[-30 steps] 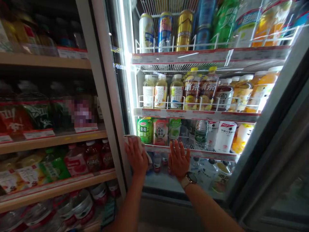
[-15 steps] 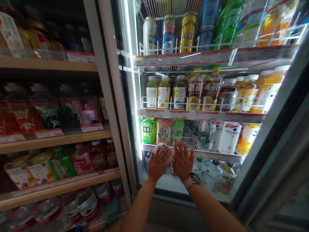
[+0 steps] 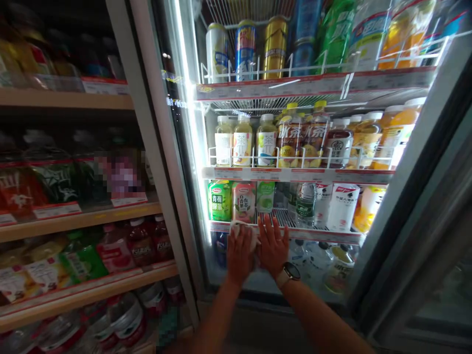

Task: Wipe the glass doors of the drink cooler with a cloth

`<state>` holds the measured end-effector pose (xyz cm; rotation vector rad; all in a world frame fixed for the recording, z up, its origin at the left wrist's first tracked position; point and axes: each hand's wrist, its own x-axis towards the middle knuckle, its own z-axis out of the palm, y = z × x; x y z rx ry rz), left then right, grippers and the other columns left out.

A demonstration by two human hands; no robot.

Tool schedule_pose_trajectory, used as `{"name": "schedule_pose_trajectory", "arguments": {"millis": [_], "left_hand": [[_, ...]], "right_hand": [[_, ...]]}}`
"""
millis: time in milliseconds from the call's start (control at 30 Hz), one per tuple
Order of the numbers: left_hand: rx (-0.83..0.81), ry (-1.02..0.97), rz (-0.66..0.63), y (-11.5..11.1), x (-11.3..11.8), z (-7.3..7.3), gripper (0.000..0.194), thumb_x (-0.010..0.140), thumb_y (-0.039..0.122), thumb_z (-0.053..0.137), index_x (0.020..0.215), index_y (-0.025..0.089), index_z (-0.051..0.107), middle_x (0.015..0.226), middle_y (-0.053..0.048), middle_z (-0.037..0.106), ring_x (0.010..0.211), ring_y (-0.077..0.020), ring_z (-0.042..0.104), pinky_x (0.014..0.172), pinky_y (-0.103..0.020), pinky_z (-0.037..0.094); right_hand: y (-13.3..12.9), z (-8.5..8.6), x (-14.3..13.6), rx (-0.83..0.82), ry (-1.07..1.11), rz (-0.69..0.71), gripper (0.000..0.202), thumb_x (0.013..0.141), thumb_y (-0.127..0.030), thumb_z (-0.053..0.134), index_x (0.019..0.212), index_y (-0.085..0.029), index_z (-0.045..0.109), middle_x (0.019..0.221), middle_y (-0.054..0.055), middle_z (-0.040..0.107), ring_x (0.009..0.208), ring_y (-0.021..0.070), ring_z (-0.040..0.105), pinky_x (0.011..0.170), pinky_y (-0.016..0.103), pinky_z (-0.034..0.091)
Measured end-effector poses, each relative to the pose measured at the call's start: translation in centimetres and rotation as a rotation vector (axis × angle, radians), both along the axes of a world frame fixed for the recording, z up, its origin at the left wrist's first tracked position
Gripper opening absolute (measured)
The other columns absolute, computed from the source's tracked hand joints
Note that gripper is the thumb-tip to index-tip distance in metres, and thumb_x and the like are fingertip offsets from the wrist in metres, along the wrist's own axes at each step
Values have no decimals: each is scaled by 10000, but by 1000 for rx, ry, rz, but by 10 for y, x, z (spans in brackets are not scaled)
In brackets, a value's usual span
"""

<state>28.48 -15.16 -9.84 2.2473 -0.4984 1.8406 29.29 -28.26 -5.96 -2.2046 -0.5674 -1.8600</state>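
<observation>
My left hand point(image 3: 239, 253) presses a crumpled white cloth point(image 3: 254, 240) against the glass door point(image 3: 236, 282) of a lit drinks fridge. The cloth shows above the fingertips and between the two hands. Beside it, my right hand point(image 3: 273, 246) lies flat on the same glass with its fingers spread. It has a ring and a watch point(image 3: 291, 271) at the wrist. Behind the glass, just above the hands, stand a green drink bottle point(image 3: 220, 201), a pink one point(image 3: 243, 202) and a light green one point(image 3: 265, 196).
Bottles and cans fill the fridge shelves point(image 3: 295, 175), with a water bottle point(image 3: 306, 206) right of my hands. To the left, past a metal upright point(image 3: 147, 123), wooden shelves point(image 3: 92, 220) hold more bottles. The dark door frame point(image 3: 401, 196) slants along the right.
The view has shifted a little to the right. My left hand has turned, its fingers now pointing more straight up, the cloth still under it. My right hand remains flat on the glass.
</observation>
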Motion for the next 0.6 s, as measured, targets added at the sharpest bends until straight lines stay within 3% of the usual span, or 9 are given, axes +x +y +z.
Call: {"name": "schedule_pose_trajectory", "arguments": {"millis": [67, 133, 233, 333, 400, 467, 600], "left_hand": [[155, -48, -10, 4, 1, 0, 585, 954, 179, 384, 1526, 196, 263, 1497, -83, 450, 1477, -219, 188, 1223, -396, 192], [182, -66, 17, 21, 1, 8, 586, 949, 174, 388, 1523, 212, 275, 1488, -68, 463, 1478, -202, 181, 1227, -378, 170], [1, -33, 91, 52, 1, 25, 607, 949, 204, 400, 1534, 202, 240, 1545, -91, 369, 1490, -230, 133, 1230, -435, 150], [-319, -22, 145, 69, 0, 39, 628, 954, 228, 408, 1545, 192, 197, 1601, -119, 240, 1500, -267, 71, 1227, -510, 118], [-500, -30, 144, 63, 0, 42, 637, 963, 226, 396, 1552, 186, 156, 1618, -132, 179, 1504, -269, 62, 1227, -521, 101], [-520, -25, 114, 46, 0, 36, 642, 967, 211, 388, 1554, 186, 130, 1622, -131, 165, 1505, -251, 84, 1231, -498, 100], [-151, -14, 28, 7, 1, 11, 618, 958, 205, 409, 1541, 187, 205, 1587, -103, 288, 1497, -236, 131, 1227, -432, 156]], "right_hand": [[-1, 0, 0, -9, 16, 2, 594, 956, -239, 368, 1537, -201, 250, 1466, 91, 501, 1467, 216, 275, 1215, 465, 99], [-2, 0, -1, -14, 29, -5, 604, 955, -241, 380, 1541, -208, 235, 1473, 90, 492, 1457, 229, 299, 1213, 474, 104], [-1, 1, -3, -17, 28, -10, 634, 946, -238, 424, 1544, -214, 215, 1482, 83, 481, 1457, 237, 300, 1213, 470, 106], [0, 2, -3, -13, 17, -13, 639, 944, -239, 431, 1544, -213, 214, 1481, 80, 481, 1462, 234, 289, 1215, 464, 103], [0, 2, -3, -14, 17, -24, 627, 949, -247, 423, 1543, -213, 224, 1472, 80, 493, 1453, 232, 309, 1214, 460, 105], [1, 2, -2, -12, 15, -34, 616, 954, -253, 411, 1542, -212, 231, 1459, 81, 509, 1439, 231, 339, 1213, 458, 107], [0, 3, -2, -13, 5, -38, 615, 952, -242, 389, 1544, -211, 224, 1453, 85, 517, 1439, 223, 337, 1210, 450, 115]]}}
